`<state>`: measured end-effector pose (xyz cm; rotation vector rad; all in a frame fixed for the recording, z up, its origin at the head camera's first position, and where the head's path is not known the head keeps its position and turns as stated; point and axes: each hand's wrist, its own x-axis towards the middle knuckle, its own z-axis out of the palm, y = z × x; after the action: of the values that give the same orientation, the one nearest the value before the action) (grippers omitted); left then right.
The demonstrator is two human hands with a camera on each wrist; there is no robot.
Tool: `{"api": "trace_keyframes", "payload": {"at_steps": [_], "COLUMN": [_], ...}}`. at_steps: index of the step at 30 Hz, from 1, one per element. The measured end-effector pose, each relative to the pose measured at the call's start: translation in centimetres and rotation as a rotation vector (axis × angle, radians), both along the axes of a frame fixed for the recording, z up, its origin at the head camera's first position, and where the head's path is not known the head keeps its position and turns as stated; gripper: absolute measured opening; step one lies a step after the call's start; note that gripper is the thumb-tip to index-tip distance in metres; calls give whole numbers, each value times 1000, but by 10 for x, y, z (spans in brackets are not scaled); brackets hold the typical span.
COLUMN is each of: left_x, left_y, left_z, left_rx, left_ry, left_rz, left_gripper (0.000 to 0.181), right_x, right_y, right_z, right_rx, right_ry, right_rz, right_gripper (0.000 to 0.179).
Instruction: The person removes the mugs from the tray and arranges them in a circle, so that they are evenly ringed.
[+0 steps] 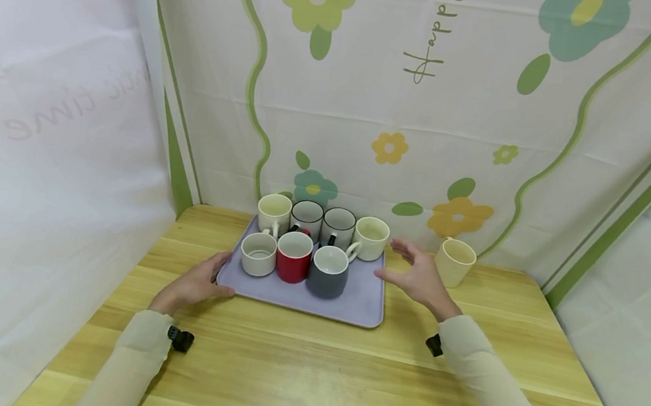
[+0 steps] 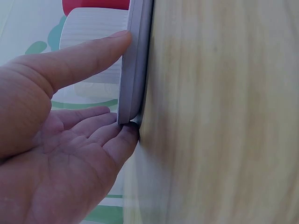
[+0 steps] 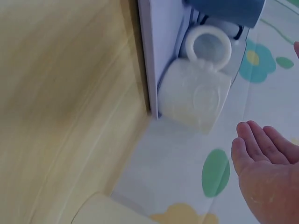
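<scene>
Several mugs stand on a lilac tray [image 1: 360, 296]. At the front are a white ribbed mug [image 1: 257, 263], a red mug [image 1: 293, 267] and a grey mug [image 1: 326, 281]. Behind them stand a cream mug [image 1: 274, 209], two black-rimmed white mugs [image 1: 340, 223] and another cream mug [image 1: 371, 244]. My left hand [image 1: 193, 287] is at the tray's left front corner; in the left wrist view its thumb [image 2: 88, 60] touches the rim and its fingertips meet the lower edge. Holding nothing, my right hand [image 1: 420, 282] hovers by the tray's right side, fingers extended.
A pale yellow mug [image 1: 454, 264] stands on the wooden table [image 1: 296, 372], just beyond my right hand. A flower-printed cloth [image 1: 338, 85] hangs right behind the table's back edge, and white cloth walls [image 1: 49, 167] flank it.
</scene>
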<state>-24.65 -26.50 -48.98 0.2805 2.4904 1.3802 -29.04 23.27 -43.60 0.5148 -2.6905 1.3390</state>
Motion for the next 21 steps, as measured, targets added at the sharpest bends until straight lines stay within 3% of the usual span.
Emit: {"api": "trace_keyframes", "payload": {"at_steps": [21], "left_x": [-1], "left_y": [-1], "left_z": [-3], "left_rx": [-9], "left_ry": [-3], "left_rz": [6], "left_gripper": [98], "right_x": [1], "right_y": [-72], "right_z": [-25], "right_rx": [-52], "right_ry": [-25], "right_rz": [122], "right_gripper": [87]}}
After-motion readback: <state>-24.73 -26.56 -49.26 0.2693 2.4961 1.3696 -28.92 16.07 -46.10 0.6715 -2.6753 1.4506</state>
